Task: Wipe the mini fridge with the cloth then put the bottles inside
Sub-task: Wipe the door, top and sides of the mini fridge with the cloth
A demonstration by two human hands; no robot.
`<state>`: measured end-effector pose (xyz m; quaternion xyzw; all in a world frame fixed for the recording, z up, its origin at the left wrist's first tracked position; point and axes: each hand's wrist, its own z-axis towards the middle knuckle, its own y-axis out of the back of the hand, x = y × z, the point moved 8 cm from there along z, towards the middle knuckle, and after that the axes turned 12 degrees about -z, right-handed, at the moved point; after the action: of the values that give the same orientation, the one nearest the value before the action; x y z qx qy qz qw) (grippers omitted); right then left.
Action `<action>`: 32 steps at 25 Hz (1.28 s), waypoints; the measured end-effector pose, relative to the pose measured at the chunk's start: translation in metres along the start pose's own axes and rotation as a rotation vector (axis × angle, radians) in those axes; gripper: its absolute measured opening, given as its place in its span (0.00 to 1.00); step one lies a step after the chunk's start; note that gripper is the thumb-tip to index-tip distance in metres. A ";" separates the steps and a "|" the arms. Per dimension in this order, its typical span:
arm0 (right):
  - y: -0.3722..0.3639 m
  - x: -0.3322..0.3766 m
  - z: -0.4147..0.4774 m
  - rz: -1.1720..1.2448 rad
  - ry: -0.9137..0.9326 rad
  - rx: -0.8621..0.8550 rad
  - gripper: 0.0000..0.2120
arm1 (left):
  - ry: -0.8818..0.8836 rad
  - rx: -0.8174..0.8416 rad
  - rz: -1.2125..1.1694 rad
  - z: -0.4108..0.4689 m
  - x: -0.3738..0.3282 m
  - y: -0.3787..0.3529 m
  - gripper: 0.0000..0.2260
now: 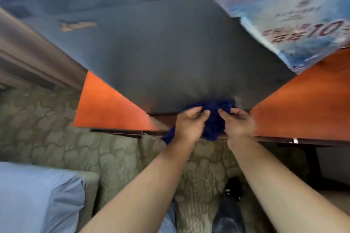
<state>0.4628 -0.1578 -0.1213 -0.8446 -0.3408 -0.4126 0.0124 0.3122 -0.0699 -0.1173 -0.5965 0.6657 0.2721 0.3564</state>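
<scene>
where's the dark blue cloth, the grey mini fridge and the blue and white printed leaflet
dark blue cloth (215,120): head view, bunched middle.
grey mini fridge (161,58): head view, bare grey panel.
blue and white printed leaflet (295,24): head view, printed face.

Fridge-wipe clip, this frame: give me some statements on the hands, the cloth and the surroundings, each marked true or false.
1. The left hand and right hand both grip the dark blue cloth. True.
2. The cloth is at the far edge of the mini fridge. False: it is bunched at the grey surface's near edge, closest to the person.
3. A bottle stands on the fridge. False: no bottle shows, only a printed blue and white leaflet at its far right.
4. Orange wood shows on both sides of the grey surface. True.
5. The floor is bare tile. False: it is patterned carpet.
</scene>
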 end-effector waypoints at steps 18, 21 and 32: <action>-0.041 -0.029 0.006 -0.016 -0.066 0.024 0.11 | 0.056 -0.006 -0.087 0.019 0.015 0.033 0.14; -0.121 -0.051 -0.024 -0.017 -0.091 0.093 0.17 | -0.004 -0.076 0.028 0.036 -0.005 0.120 0.09; -0.187 -0.058 -0.059 0.025 -0.086 0.210 0.10 | -0.071 -0.071 0.187 0.043 -0.045 0.189 0.04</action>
<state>0.2873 -0.0650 -0.1721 -0.8598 -0.3719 -0.3379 0.0910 0.1330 0.0179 -0.1192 -0.5339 0.6954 0.3485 0.3315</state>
